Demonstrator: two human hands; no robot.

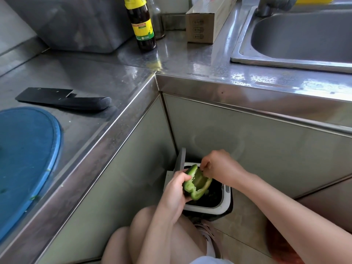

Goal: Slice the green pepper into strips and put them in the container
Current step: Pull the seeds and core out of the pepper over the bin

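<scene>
Green pepper: an opened piece, hollow side up and facing the camera, held in the air just above the mouth of the bin; pale ribs show inside
Left hand: comes up from below, forearm crossing over the knees; fingers curled round the pepper's left edge, thumb on the near side, gripping it
Right hand: reaches in from the right, wrist bent downward, back of the hand toward the camera; fingers bent, tips pinched together at the pepper's upper inner edge; what sits between the tips is too small to tell
Bin: small, white rim, on the floor in the corner where the two cabinet fronts meet; dark inside, with a few green scraps visible
Bin lid: grey, tipped up on the bin's far left side, leaning near the cabinet corner
Knees: bare and bent, just beside the bin on its near left
Counter: stainless steel, L-shaped, wet sheen near the corner
Knife: black cleaver lying flat on the counter, handle toward the right, just beyond the cutting board
Cutting board: blue, rounded, at the left edge; small green specks on it
Sink: steel basin at the upper right, tap behind it
Dark bottle: yellow label, upright at the back; a clear bottle just beside it, then a cardboard box lying on the counter
</scene>
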